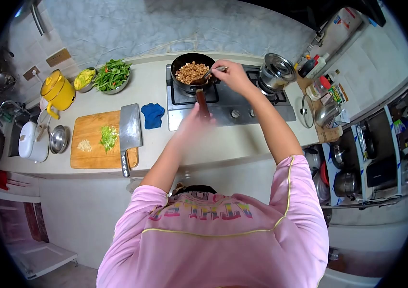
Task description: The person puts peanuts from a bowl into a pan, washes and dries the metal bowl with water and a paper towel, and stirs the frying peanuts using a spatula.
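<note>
A black frying pan (171,73) sits on the left burner, holding many small browned pieces (192,72). My left hand (192,126), partly smeared by motion, is closed around the end of the pan's brown handle (201,102). Over the pan's right rim, my right hand (235,77) grips a spatula (207,74). Its dark working end is down among the pieces, near the handle side of the pan.
Right of the pan stands a lidded steel pot (275,77) on the gas stove (223,115). To the left are a blue cloth (153,115), a cleaver (130,126) on a cutting board (86,132) with chopped greens, a bowl of green vegetables (112,77) and a yellow electric pot (59,92).
</note>
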{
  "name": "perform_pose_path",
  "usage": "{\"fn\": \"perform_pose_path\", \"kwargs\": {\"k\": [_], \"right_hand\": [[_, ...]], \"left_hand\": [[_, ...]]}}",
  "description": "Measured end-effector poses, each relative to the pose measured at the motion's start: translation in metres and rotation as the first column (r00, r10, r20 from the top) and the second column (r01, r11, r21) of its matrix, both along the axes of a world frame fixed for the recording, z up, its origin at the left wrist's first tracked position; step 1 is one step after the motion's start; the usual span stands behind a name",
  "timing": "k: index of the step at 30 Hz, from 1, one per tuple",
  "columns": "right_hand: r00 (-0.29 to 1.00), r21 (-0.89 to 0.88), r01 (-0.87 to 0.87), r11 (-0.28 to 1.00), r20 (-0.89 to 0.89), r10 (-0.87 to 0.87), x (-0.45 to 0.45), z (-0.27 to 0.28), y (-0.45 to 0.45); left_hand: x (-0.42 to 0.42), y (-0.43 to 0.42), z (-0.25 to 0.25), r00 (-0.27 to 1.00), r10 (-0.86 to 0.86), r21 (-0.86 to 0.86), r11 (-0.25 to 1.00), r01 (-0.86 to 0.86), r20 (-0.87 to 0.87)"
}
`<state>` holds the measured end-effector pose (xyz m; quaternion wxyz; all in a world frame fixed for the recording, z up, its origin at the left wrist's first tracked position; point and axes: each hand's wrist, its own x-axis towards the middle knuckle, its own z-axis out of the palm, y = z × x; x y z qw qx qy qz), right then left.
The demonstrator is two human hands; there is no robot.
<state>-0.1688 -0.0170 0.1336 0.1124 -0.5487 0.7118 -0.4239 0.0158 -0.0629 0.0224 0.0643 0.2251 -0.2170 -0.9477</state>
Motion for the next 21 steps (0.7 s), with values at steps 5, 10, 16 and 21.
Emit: {"fn": "perform_pose_path", "kwargs": {"k": [5,10,16,21], "right_hand": [[0.88,-0.037,-0.016,0.999,-0.475,-0.004,0.007,-0.06,-0.03],[0.952,-0.271,0.276,0.922,-0.052,-0.3,-0.039,-0.057,-0.017],[0.962,-0.178,0.268,0.947,0.002,-0.272,-0.082,-0.008,-0.038],[0.801,-0.185,0.283,0.941,0.586,-0.125,-0.101,-0.044,-0.092]], "left_hand": [[-0.041,-0.003,-0.096,0.99,0.122,-0.447,0.883,-0.144,-0.077],[-0.03,-0.003,-0.09,0.992,0.058,-0.517,0.849,-0.108,-0.113],[-0.018,0.002,-0.044,0.997,0.072,-0.543,0.837,-0.067,-0.013],[-0.011,0.005,-0.016,0.996,0.074,-0.538,0.842,-0.039,0.043]]}}
